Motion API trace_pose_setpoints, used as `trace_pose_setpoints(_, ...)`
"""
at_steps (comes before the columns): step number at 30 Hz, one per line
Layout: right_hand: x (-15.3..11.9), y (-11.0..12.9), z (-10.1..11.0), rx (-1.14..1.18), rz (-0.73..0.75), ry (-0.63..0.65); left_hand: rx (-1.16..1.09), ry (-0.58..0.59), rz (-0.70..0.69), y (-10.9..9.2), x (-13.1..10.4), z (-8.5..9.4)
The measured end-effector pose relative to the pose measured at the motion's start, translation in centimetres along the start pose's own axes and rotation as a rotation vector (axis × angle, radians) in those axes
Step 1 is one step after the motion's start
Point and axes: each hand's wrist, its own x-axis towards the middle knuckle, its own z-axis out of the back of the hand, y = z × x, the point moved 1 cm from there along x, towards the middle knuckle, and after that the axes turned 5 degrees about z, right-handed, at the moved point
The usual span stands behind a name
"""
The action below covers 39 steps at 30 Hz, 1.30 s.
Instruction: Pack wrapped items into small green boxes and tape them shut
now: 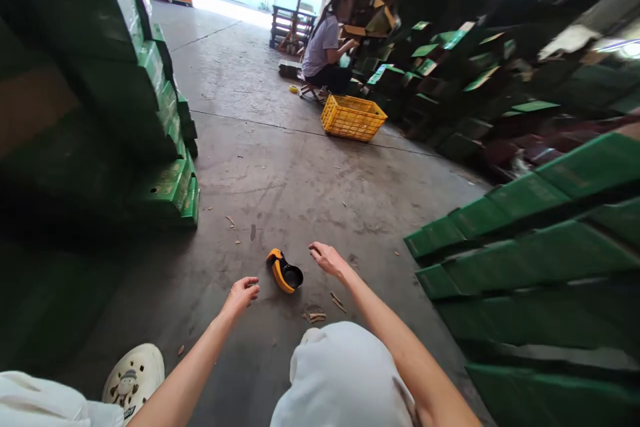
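On the concrete floor in front of me lies an orange and black object (285, 272) with a round black cup-like part; its exact kind is unclear. To its left, my left hand (243, 295) hangs in the air with fingers loosely stretched and holds nothing. My right hand (326, 258) is on the other side, up and to the right of the object. Its fingers are extended, also with nothing in them. A gap separates each hand from the object. Below it, dry brown scraps (314, 317) lie near my right knee.
Stacked green boxes (173, 183) rise at the left, and more green boxes (500, 260) stand at the right. Ahead are a yellow plastic crate (354, 118), a seated person (325, 47) by piled open boxes, and a pallet jack (299, 7). My white clog (135, 377) is at lower left.
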Motion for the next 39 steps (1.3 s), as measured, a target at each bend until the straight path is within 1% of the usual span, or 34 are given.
trace_pose_setpoints(2, -5.2, -4.1, 1.9, 0.033, -0.041, 0.033, 0.03, 0.049, -0.028, -0.5, -0.9, -1.5)
trace_pose_setpoints(4, -11.9, -8.7, 3.4, 0.051, -0.152, 0.023, 0.068, 0.106, -0.054, -1.0, -1.9, -3.1)
trace_pose_setpoints(6, -19.2, -13.1, 4.4, 0.074, -0.295, -0.008, 0.109, 0.161, -0.079, -1.3, -2.9, -4.7)
trace_pose_setpoints(9, -29.7, -19.0, 5.0, 0.121, -0.491, -0.053, 0.166, 0.223, -0.112, -2.0, -4.0, -6.9)
trace_pose_setpoints(11, -35.1, -22.5, 4.9, 0.163, -0.605, -0.079, 0.206, 0.24, -0.129, -2.5, -4.4, -8.1)
trace_pose_setpoints(12, -37.1, -24.3, 4.8, 0.242, -0.721, -0.134, 0.228, 0.242, -0.135, -2.7, -4.5, -8.8)
trace_pose_setpoints(13, -38.6, -25.9, 4.8, 0.291, -0.805, -0.196, 0.249, 0.243, -0.14, -2.9, -4.6, -9.5)
trace_pose_setpoints(14, -39.5, -27.5, 4.8, 0.306, -0.838, -0.249, 0.27, 0.243, -0.144, -3.1, -4.6, -10.2)
trace_pose_setpoints(15, -39.8, -28.8, 5.0, 0.307, -0.856, -0.285, 0.289, 0.246, -0.149, -3.3, -4.6, -11.1)
trace_pose_setpoints(16, -39.5, -30.1, 5.3, 0.287, -0.848, -0.304, 0.307, 0.251, -0.154, -3.5, -4.5, -12.1)
trace_pose_setpoints(18, -37.4, -32.2, 6.5, 0.245, -0.814, -0.301, 0.342, 0.275, -0.171, -3.8, -4.4, -14.4)
trace_pose_setpoints(22, -31.8, -35.4, 9.7, 0.207, -0.753, -0.289, 0.416, 0.364, -0.188, -4.4, -4.4, -19.5)
trace_pose_setpoints(24, -30.7, -36.6, 10.1, 0.208, -0.73, -0.254, 0.45, 0.418, -0.183, -4.4, -4.7, -21.8)
trace_pose_setpoints(25, -30.9, -37.0, 9.7, 0.214, -0.716, -0.226, 0.459, 0.454, -0.182, -4.3, -4.9, -22.8)
trace_pose_setpoints(26, -31.6, -37.1, 8.8, 0.226, -0.7, -0.184, 0.467, 0.494, -0.182, -4.1, -5.1, -23.6)
trace_pose_setpoints(27, -32.6, -37.0, 7.5, 0.244, -0.687, -0.132, 0.479, 0.528, -0.177, -3.8, -5.3, -24.3)
trace_pose_setpoints(29, -35.4, -36.0, 3.7, 0.288, -0.675, -0.001, 0.519, 0.569, -0.142, -3.1, -5.5, -25.1)
trace_pose_setpoints(31, -38.3, -34.4, -0.6, 0.288, -0.694, 0.131, 0.583, 0.563, -0.076, -2.2, -5.4, -25.3)
trace_pose_setpoints(33, -40.1, -32.7, -4.5, 0.105, -0.704, 0.259, 0.633, 0.54, -0.017, -1.3, -5.0, -25.0)
trace_pose_setpoints(34, -40.5, -32.1, -6.0, -0.004, -0.72, 0.288, 0.646, 0.534, -0.005, -0.9, -4.8, -24.8)
trace_pose_setpoints(36, -40.6, -31.3, -8.1, -0.182, -0.732, 0.313, 0.655, 0.519, -0.009, -0.4, -4.3, -24.0)
trace_pose_setpoints(39, -40.8, -30.8, -9.3, -0.272, -0.713, 0.303, 0.644, 0.497, -0.054, 0.0, -3.6, -22.5)
